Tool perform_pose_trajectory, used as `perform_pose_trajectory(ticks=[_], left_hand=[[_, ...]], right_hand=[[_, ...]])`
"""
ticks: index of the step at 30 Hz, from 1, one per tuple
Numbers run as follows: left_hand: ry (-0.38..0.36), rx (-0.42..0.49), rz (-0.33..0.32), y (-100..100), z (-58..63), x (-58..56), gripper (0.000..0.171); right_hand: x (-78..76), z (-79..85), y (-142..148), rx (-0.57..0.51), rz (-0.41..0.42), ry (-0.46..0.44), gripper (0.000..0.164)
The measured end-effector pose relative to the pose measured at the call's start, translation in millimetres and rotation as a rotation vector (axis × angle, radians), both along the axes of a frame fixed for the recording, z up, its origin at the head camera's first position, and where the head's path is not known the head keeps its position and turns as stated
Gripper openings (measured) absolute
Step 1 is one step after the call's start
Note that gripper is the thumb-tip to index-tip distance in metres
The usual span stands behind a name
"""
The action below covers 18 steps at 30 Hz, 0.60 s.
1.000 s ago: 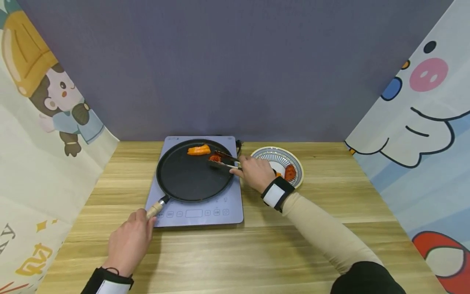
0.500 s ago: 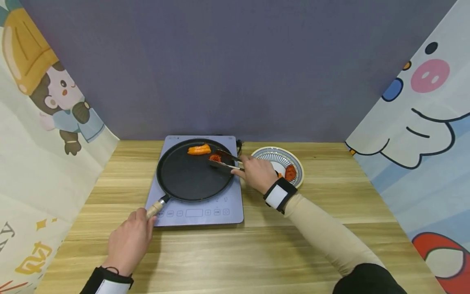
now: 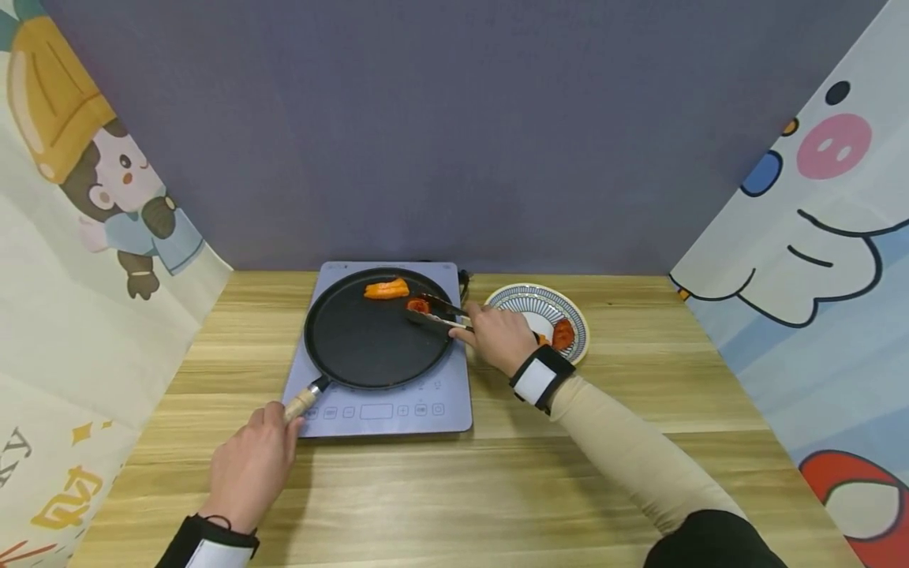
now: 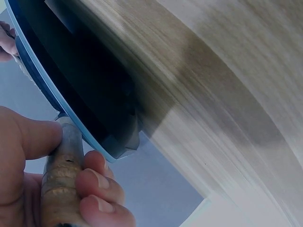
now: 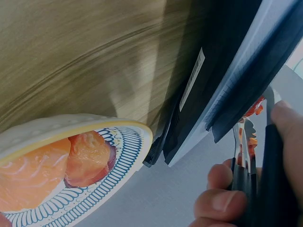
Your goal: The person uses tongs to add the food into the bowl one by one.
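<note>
A flat black frying pan (image 3: 369, 347) sits on the induction cooker (image 3: 415, 422). My left hand (image 3: 248, 465) grips its wooden handle (image 4: 61, 184), fingers and thumb wrapped around it in the left wrist view. Over the pan's right side, my right hand (image 3: 500, 335) holds tongs (image 3: 439, 319) with dark handles and metal ends. Between the tong tips is a red piece of food (image 3: 418, 305), low over the pan surface. An orange piece of food (image 3: 387, 289) lies near the pan's far rim, left of the tongs.
Right of the cooker stands a patterned plate (image 3: 511, 294), partly behind my right hand and wrist. It bears a reddish piece (image 5: 90, 158) and an orange slice with white lines (image 5: 33, 175). A grey wall (image 3: 454, 142) rises behind the wooden table (image 3: 398, 497).
</note>
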<state>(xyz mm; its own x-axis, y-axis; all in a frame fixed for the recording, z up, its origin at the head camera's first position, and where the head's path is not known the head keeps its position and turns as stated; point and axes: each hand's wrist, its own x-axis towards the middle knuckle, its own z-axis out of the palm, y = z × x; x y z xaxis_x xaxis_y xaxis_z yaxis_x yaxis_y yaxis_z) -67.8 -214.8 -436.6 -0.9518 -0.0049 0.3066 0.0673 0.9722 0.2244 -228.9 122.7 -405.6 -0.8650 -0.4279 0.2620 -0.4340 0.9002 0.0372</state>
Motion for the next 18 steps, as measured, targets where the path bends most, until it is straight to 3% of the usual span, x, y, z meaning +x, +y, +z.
perform_pose_trajectory(ticks=[18], left_hand=[[0.000, 0.000, -0.004, 0.6, 0.3, -0.1, 0.029]], right_hand=[[8.9, 7.1, 7.8, -0.005, -0.044, -0.051, 0.077]])
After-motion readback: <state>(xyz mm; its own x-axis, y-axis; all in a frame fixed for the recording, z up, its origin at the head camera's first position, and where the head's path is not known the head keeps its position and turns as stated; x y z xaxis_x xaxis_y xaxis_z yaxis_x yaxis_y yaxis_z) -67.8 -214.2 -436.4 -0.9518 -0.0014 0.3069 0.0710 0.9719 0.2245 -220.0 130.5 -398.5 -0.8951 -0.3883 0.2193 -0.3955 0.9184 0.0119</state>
